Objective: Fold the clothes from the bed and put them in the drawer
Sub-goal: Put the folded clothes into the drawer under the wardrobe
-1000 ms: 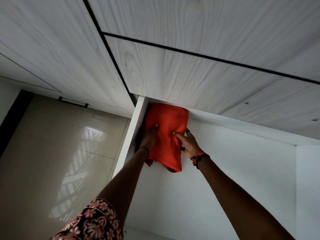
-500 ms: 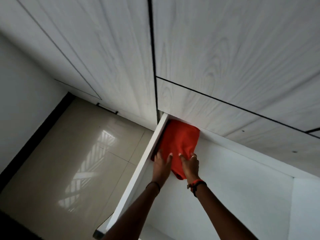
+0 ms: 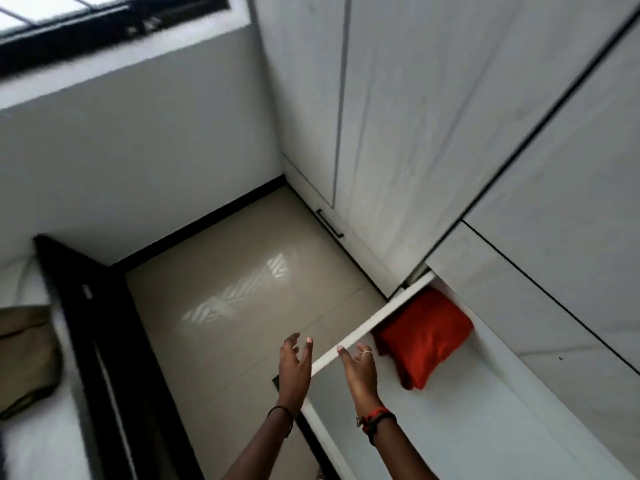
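Observation:
A folded red garment [image 3: 424, 336] lies in the far left corner of the open white drawer [image 3: 450, 431]. My left hand [image 3: 295, 363] hovers outside the drawer's left wall, over the floor, fingers spread and holding nothing. My right hand [image 3: 360, 367] is just inside that wall, short of the red garment, palm open and not touching the cloth. An olive-brown garment [image 3: 26, 351] lies on the bed at the far left edge.
The white bed [image 3: 38, 445] has a dark frame [image 3: 100, 341] running along its right side. Glossy beige floor tiles [image 3: 235, 289] lie between bed and wardrobe. Pale wood-grain wardrobe doors [image 3: 433, 116] rise above the drawer. A window [image 3: 86, 19] sits at top left.
Both hands have let go of the red garment and pulled back toward me. The view has swung left, bringing the bed and window into sight.

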Motion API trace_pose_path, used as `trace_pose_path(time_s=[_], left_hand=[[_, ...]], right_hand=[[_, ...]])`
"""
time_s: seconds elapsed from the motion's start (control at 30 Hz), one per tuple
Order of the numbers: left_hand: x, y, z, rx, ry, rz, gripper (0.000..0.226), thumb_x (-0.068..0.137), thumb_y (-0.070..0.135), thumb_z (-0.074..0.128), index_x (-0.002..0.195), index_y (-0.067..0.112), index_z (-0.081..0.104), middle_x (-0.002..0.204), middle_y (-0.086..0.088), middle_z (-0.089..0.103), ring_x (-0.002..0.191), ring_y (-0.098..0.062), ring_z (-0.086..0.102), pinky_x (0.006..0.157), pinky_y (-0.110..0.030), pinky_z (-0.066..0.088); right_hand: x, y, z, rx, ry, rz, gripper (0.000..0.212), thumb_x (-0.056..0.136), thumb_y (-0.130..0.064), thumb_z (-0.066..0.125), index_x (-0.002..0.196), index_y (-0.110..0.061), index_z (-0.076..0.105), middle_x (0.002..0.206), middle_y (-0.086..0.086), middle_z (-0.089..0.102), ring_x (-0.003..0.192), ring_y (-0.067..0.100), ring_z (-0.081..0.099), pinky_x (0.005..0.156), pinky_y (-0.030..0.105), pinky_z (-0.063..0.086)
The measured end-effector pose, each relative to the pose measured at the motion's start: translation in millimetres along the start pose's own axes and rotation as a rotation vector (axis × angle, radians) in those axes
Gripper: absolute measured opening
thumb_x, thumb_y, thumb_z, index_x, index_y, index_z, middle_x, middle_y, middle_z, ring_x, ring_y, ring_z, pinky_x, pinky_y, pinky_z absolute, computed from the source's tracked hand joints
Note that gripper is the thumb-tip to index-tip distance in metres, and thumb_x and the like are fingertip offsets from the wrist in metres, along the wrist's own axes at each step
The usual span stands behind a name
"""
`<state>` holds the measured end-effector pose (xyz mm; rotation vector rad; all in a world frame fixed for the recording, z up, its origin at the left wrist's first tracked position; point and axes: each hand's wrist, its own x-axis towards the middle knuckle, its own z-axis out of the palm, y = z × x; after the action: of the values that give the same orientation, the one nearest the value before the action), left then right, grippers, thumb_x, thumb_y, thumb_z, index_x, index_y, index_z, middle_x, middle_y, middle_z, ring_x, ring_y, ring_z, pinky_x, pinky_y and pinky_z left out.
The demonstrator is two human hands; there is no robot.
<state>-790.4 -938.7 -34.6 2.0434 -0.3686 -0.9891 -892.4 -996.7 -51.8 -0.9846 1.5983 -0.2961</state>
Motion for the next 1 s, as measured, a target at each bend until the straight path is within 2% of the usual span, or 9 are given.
trace_pose_path(time_s=[0.27,0.5,0.67,0.83,1.0], left_hand=[[-30,-50,-147,-0.208,0.296,-0.116,0.046,0.096,0.034,0.049,0.133,0.008,0.043,0.137,-0.012,0.046,0.123,-0.023,0.048,0.096,-0.027,0.037],[-75,-117,-274,-0.356,0.481,-0.183,0.047,0.096,0.031,0.049,0.136,0.007,0.041,0.138,-0.011,0.045,0.126,-0.024,0.045,0.105,-0.032,0.036],[-115,-183,-364,-0.41,0.605,-0.266,0.046,0.095,0.033,0.051,0.132,0.006,0.046,0.132,-0.014,0.05,0.12,-0.025,0.049,0.1,-0.031,0.038],[-143,-225,-431,-0.431,0.653,-0.281,0.047,0.096,0.034,0.049,0.134,0.007,0.043,0.138,-0.013,0.046,0.126,-0.026,0.045,0.099,-0.029,0.035],[-155,-244,-483,-0.463,0.696,-0.298,0.046,0.096,0.035,0.048,0.133,0.007,0.043,0.137,-0.015,0.046,0.125,-0.027,0.045,0.1,-0.031,0.035]], right_hand=[[-95,-6,121,-0.254,-0.251,-0.104,0.052,0.085,-0.027,0.067,0.129,-0.008,0.047,0.127,0.015,0.052,0.115,0.026,0.052,0.094,0.028,0.039],[-182,17,215,-0.361,-0.38,-0.19,0.053,0.086,-0.028,0.066,0.131,-0.009,0.045,0.129,0.015,0.05,0.118,0.025,0.05,0.095,0.03,0.04],[-252,42,282,-0.396,-0.446,-0.212,0.054,0.086,-0.028,0.067,0.131,-0.008,0.045,0.124,0.015,0.052,0.112,0.027,0.052,0.093,0.031,0.039],[-307,61,343,-0.439,-0.497,-0.23,0.055,0.085,-0.026,0.068,0.13,-0.004,0.045,0.102,0.009,0.051,0.095,0.022,0.053,0.09,0.034,0.042],[-345,67,388,-0.495,-0.549,-0.25,0.057,0.086,-0.024,0.067,0.133,-0.004,0.042,0.123,0.016,0.052,0.113,0.027,0.052,0.099,0.035,0.04]])
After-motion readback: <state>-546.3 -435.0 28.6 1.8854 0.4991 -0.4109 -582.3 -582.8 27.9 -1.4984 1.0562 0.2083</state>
